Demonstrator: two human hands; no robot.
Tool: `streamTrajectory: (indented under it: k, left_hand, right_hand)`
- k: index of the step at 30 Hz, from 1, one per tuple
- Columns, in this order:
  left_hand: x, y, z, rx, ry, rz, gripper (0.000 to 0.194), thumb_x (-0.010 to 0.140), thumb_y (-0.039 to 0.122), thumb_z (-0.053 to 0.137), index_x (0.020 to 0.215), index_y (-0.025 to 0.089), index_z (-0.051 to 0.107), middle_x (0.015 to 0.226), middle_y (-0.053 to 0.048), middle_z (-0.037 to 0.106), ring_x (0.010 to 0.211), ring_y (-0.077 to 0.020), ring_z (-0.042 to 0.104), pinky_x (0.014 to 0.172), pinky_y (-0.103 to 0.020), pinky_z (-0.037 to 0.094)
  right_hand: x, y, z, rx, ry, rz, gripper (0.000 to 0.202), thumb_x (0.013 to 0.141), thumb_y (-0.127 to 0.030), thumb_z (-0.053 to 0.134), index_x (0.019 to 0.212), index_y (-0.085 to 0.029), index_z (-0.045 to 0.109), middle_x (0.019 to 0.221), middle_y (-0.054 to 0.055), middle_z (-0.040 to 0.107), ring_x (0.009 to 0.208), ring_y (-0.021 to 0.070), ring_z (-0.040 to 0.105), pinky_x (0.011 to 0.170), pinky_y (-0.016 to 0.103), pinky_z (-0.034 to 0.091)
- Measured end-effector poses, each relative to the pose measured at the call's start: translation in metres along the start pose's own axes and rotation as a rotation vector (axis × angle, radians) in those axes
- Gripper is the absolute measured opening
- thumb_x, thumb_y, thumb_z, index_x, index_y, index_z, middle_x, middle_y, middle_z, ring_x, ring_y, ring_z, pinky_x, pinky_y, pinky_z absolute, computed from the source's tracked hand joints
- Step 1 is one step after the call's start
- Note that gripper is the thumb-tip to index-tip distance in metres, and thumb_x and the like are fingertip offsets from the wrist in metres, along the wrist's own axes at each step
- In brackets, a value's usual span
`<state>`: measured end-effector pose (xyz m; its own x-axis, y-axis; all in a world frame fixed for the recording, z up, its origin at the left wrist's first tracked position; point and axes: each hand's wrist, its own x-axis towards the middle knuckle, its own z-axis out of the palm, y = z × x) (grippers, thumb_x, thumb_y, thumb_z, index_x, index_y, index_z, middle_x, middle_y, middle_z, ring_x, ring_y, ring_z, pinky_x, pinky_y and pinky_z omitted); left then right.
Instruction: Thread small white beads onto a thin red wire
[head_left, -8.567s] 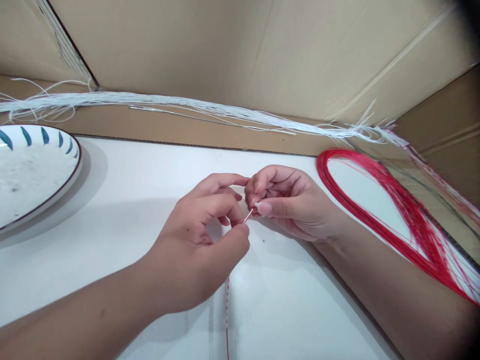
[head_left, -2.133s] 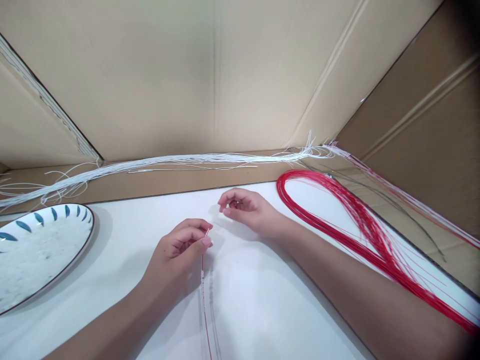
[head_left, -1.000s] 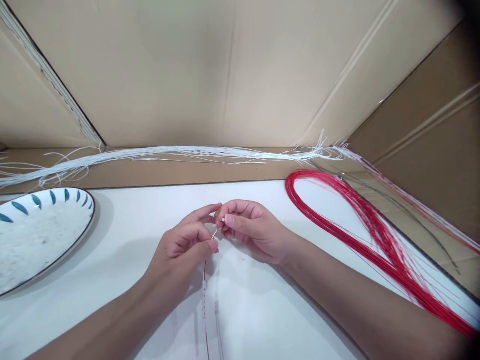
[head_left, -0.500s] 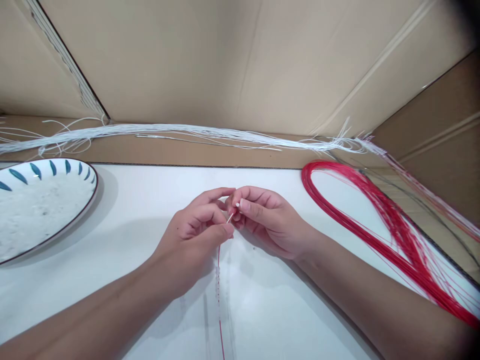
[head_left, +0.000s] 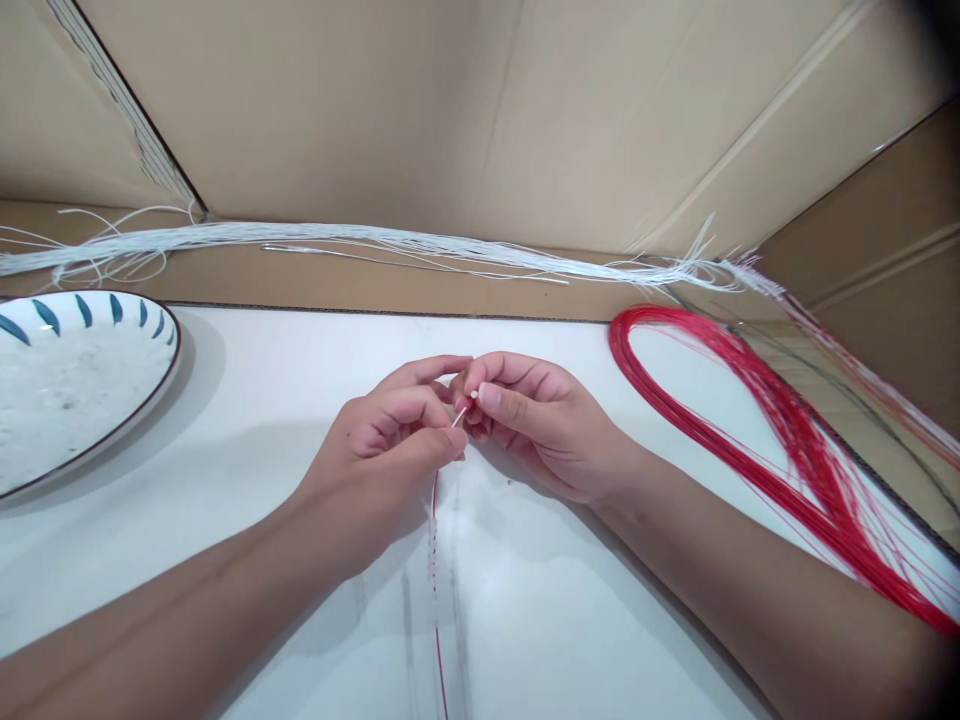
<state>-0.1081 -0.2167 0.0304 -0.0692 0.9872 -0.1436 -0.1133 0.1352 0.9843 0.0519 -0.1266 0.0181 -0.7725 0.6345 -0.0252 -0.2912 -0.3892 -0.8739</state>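
My left hand [head_left: 409, 430] pinches a thin white strand [head_left: 459, 417] between thumb and index finger. Close against it, my right hand [head_left: 529, 420] has its thumb and index finger around a small white bead-like piece [head_left: 474, 395], with a bit of red beside it. From below my left hand a red thread [head_left: 440, 660] hangs toward the near edge, and small clear beads [head_left: 433, 555] sit along its upper part. What lies behind the fingertips is hidden.
A plate with blue leaf marks [head_left: 83, 310] holds clear beads at the left. A coil of red threads [head_left: 675, 425] lies at the right. White threads [head_left: 300, 235] stretch along a cardboard ledge at the back, before cardboard walls.
The camera view has shifted slightly, so the scene sits higher in the picture. Both hands keep nearly the same pose and the same grips.
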Motion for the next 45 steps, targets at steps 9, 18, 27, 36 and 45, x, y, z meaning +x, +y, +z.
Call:
streamTrajectory:
  k: [9, 18, 27, 36, 45]
  left_hand:
    - [0.0004, -0.0033, -0.0012, 0.016, 0.018, 0.034, 0.027, 0.086, 0.018, 0.065, 0.060, 0.022, 0.067, 0.141, 0.005, 0.062, 0.122, -0.0256, 0.063, 0.086, -0.037, 0.052]
    - [-0.0024, -0.0024, -0.0004, 0.093, 0.052, 0.073, 0.030, 0.087, 0.023, 0.067, 0.058, 0.021, 0.062, 0.140, 0.003, 0.064, 0.124, -0.0271, 0.063, 0.090, -0.037, 0.053]
    - [-0.0023, -0.0025, 0.0006, 0.256, 0.032, 0.210, 0.030, 0.089, 0.024, 0.065, 0.060, 0.021, 0.058, 0.133, 0.000, 0.065, 0.129, -0.0250, 0.058, 0.091, -0.029, 0.055]
    - [-0.0029, -0.0040, 0.0006, 0.248, 0.032, 0.218, 0.030, 0.091, 0.024, 0.064, 0.062, 0.022, 0.058, 0.131, 0.002, 0.064, 0.126, -0.0219, 0.060, 0.095, -0.029, 0.053]
    - [-0.0036, -0.0046, -0.0004, 0.293, 0.032, 0.242, 0.028, 0.091, 0.024, 0.064, 0.063, 0.022, 0.060, 0.130, 0.002, 0.065, 0.126, -0.0238, 0.059, 0.093, -0.032, 0.053]
  right_hand:
    - [0.0008, 0.0030, 0.0011, -0.042, 0.014, -0.025, 0.020, 0.085, -0.033, 0.085, 0.085, -0.017, 0.073, 0.080, 0.002, 0.068, 0.073, 0.0113, 0.056, 0.069, 0.027, 0.045]
    - [-0.0008, 0.0050, -0.0006, -0.121, 0.009, -0.066, 0.020, 0.088, -0.035, 0.081, 0.086, -0.017, 0.073, 0.079, 0.001, 0.066, 0.071, 0.0116, 0.054, 0.068, 0.029, 0.043]
    - [-0.0027, 0.0025, 0.0021, -0.055, -0.034, -0.020, 0.016, 0.090, -0.032, 0.080, 0.085, -0.018, 0.074, 0.080, 0.000, 0.065, 0.072, 0.0118, 0.055, 0.070, 0.029, 0.045]
    - [-0.0037, -0.0005, 0.0017, -0.087, -0.018, 0.008, 0.018, 0.087, -0.035, 0.083, 0.090, -0.018, 0.076, 0.077, 0.001, 0.069, 0.072, 0.0126, 0.060, 0.069, 0.029, 0.048]
    - [-0.0035, 0.0014, 0.0032, -0.055, 0.002, -0.014, 0.011, 0.086, -0.028, 0.082, 0.086, -0.019, 0.077, 0.077, 0.000, 0.068, 0.070, 0.0112, 0.058, 0.068, 0.028, 0.047]
